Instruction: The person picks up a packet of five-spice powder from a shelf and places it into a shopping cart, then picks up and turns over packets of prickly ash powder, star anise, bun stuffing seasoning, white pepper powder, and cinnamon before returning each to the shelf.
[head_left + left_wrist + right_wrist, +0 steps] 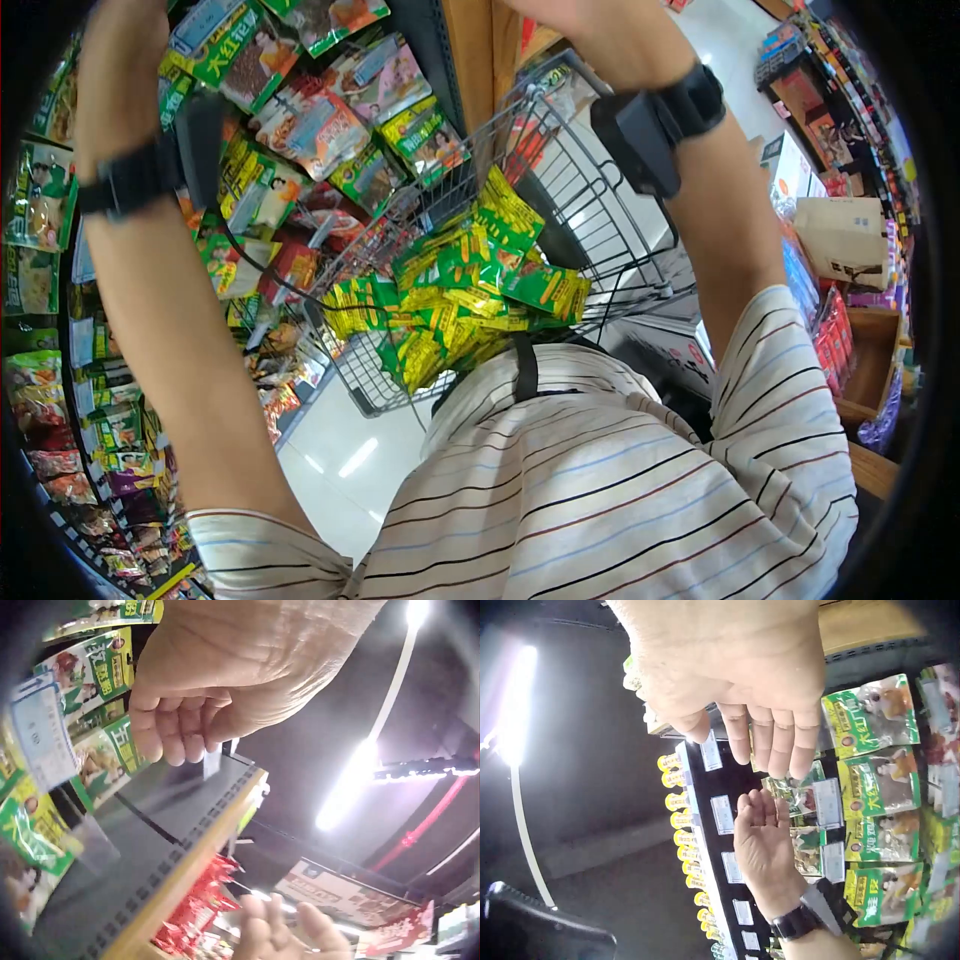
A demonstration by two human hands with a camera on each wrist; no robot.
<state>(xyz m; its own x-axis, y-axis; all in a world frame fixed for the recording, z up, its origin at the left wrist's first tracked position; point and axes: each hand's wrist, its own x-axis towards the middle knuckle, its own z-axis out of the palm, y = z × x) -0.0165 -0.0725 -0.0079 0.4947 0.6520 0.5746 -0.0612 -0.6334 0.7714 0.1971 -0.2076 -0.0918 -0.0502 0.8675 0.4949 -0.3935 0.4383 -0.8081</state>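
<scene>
In the head view, the display rack stands on the person's left side, covered with hanging packets. The left hand is up at the rack's left part, its fingers cut off by the frame, so this view cannot tell its state. The right hand is to the right of the rack, past a wooden post, its fingers also out of frame. The 2 wrists each wear a black strap with a camera. The wire cart stands just beside the rack, with a heap of green and yellow packets inside it. A beige carton lies well to the right of the rack.

In the left wrist view, the left hand is before the rack, fingers loosely bent, gripping nothing that shows; whether its fingertips touch the clear tag behind them is hard to tell. The hanging packets are on the rack's left side, with a red banner well beyond it. The right hand shows low, right of the rack, fingers apart.

In the right wrist view, the right hand is open before the rack, fingers straight, holding nothing. Price labels line the rack's left edge.
</scene>
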